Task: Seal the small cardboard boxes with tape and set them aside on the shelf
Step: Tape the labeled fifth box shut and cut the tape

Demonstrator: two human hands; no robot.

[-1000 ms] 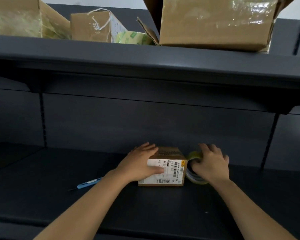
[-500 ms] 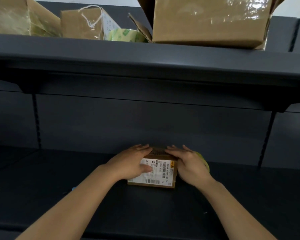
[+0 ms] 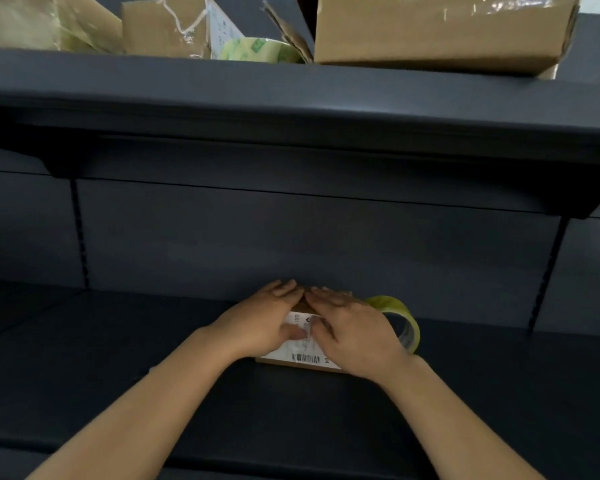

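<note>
A small cardboard box (image 3: 305,356) sits towards the back of the dark lower shelf (image 3: 84,358), under both hands. The left hand (image 3: 260,327) and right hand (image 3: 354,337) lie flat on its top, fingers straight and almost meeting in the middle, thumbs down on the white labelled front. Each grip is apart, pressing and clasping nothing. The biggest risk is probably the flaps springing up when the hands lift, if the seam is poorly stuck; the hands hide the seam and any tape on it. A smaller risk is the yellowish tape roll (image 3: 400,317), standing on edge just beside the box and the right hand, where a nudge could send it rolling along the shelf. On the upper shelf (image 3: 291,95) a large cardboard box (image 3: 440,32) shows shiny tape, with its contents hidden. A left-hand box (image 3: 32,22) and a string-tied box (image 3: 163,29) likewise show nothing inside, and a second tape roll (image 3: 257,50) lies between the boxes. The small box's contents cannot be seen.
</note>
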